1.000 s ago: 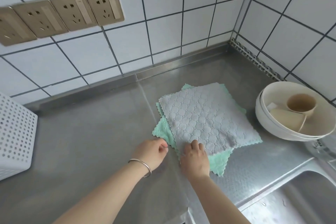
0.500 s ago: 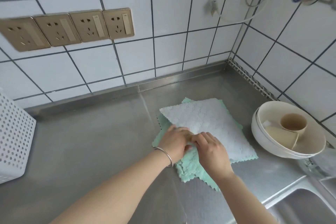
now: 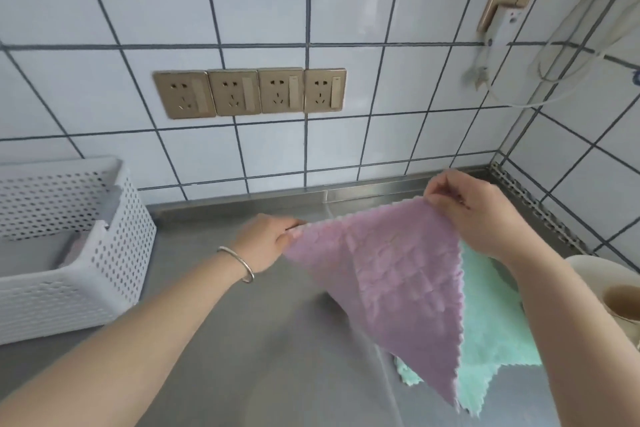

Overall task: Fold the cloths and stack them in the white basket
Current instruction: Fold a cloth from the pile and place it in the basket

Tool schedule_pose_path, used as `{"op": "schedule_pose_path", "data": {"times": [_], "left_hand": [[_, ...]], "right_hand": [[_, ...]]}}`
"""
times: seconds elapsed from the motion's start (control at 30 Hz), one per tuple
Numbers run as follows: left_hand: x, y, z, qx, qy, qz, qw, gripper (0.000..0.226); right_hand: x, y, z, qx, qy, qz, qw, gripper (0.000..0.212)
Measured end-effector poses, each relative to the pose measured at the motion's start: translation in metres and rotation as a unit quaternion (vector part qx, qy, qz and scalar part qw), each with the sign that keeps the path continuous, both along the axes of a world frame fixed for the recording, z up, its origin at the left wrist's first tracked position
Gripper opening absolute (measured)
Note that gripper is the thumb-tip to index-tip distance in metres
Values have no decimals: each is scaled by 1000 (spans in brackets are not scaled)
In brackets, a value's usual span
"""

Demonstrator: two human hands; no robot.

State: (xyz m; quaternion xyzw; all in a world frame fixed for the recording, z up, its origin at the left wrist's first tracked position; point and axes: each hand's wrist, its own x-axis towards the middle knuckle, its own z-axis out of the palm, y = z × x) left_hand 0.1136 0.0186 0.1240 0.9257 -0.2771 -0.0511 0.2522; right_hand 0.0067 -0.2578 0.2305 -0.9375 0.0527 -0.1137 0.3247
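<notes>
A lilac cloth (image 3: 391, 281) hangs in the air above the steel counter, stretched between my hands. My left hand (image 3: 265, 241) pinches its left corner. My right hand (image 3: 474, 215) pinches its upper right corner, held higher. The cloth's lower corner points down toward the counter. Under and behind it lies a green cloth (image 3: 491, 333) flat on the counter, partly hidden by the lilac one and by my right forearm. The white perforated basket (image 3: 114, 253) stands at the left on the counter, with something pale inside that I cannot make out.
The steel counter (image 3: 270, 340) runs from the basket to the right corner. Pale bowls with a cup (image 3: 620, 298) sit at the right edge. A row of wall sockets (image 3: 249, 92) and a plugged cable (image 3: 554, 80) are on the tiled wall.
The top cloth was lying on the green one with both hands at its near edge; now it is lifted off and held spread in the air. The view has tilted up and left.
</notes>
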Motion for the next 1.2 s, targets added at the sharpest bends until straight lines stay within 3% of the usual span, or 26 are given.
{"op": "schedule_pose_path", "data": {"times": [0.2,0.27,0.4,0.53,0.67,0.9,1.03,1.2], "left_hand": [[37,115,53,47,-72,121,989,23],[41,138,74,19,-109,166,980,22],[15,175,105,-79,-189,205,957,25],[-46,211,62,-74,-250,150,954,35],[-98,227,-31,26,-147,88,985,45],[-151,229,-143,100,-25,42,994,38],[-170,231,-156,123,13,30,992,37],[-173,231,-160,52,93,100,989,40]], "right_hand": [[62,73,-9,-31,65,57,996,15],[75,99,-6,-24,22,42,999,18],[76,132,-3,12,-153,42,987,15],[47,143,-42,21,-149,153,977,11],[15,146,-128,-26,-28,202,979,11],[-31,157,-250,-84,153,142,974,11],[-54,166,-267,-85,169,140,972,20],[-65,159,-284,-144,139,174,964,44]]}}
